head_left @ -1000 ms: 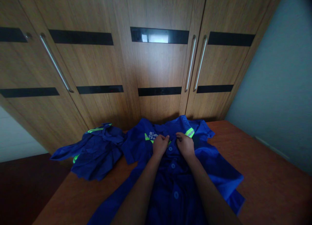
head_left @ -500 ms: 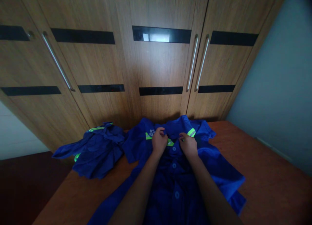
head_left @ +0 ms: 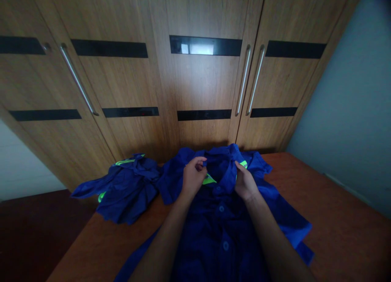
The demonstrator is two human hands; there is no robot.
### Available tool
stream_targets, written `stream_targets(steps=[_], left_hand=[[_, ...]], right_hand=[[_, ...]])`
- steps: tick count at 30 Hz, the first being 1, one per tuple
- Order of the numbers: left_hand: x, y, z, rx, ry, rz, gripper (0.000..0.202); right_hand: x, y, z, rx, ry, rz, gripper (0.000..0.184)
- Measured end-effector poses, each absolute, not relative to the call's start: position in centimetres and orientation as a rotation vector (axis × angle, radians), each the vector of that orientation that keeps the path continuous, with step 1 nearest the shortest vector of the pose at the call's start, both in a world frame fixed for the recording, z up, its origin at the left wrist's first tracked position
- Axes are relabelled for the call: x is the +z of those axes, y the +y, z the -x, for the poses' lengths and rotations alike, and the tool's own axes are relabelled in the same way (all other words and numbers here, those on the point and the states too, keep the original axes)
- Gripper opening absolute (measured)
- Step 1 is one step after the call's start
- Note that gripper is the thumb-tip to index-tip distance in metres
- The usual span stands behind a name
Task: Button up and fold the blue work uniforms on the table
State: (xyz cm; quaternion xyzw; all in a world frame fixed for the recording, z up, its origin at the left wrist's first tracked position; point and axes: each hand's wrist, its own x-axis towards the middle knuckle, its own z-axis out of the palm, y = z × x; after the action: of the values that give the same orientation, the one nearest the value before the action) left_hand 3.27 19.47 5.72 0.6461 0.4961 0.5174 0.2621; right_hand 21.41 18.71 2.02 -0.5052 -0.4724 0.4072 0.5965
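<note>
A blue buttoned work shirt [head_left: 204, 237] with yellow-green reflective strips lies on the table, its collar end toward the cabinet. My left hand [head_left: 194, 176] is closed at the left side of the collar, fingers curled on the cloth. On the other side, my right hand [head_left: 246, 182] pinches the right collar flap between thumb and fingers, close to a reflective strip [head_left: 243, 164]. Between the hands the neck opening shows, with a green patch in it. Several buttons [head_left: 225, 245] run down the front. My forearms cover parts of the shirt.
A crumpled blue garment [head_left: 128, 200] with green strips lies to the left on the reddish-brown wooden table [head_left: 332, 217]. Behind stands a wooden cabinet [head_left: 204, 131] with long metal handles. A pale wall [head_left: 342, 123] rises at the right.
My hands have moved apart: the left slightly left, the right slightly right with the collar flap. The neck opening is spread wider. The view has shifted slightly.
</note>
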Motion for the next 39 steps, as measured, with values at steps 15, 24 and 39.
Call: stream_targets(steps=[15, 24, 39], left_hand=[[5.3, 19.0, -4.4, 1.323, 1.154, -1.854, 0.034], [3.0, 19.2, -5.2, 1.270, 0.909, -1.660, 0.054], [1.9, 19.0, -5.9, 1.276, 0.641, -1.362, 0.038]], right_hand=[[1.2, 18.4, -21.0, 0.153, -1.384, 1.689, 0.032], [-0.1, 19.4, -21.1, 0.598, -1.192, 1.603, 0.035], [-0.4, 19.4, -19.4, 0.604, -1.354, 1.387, 0.048]])
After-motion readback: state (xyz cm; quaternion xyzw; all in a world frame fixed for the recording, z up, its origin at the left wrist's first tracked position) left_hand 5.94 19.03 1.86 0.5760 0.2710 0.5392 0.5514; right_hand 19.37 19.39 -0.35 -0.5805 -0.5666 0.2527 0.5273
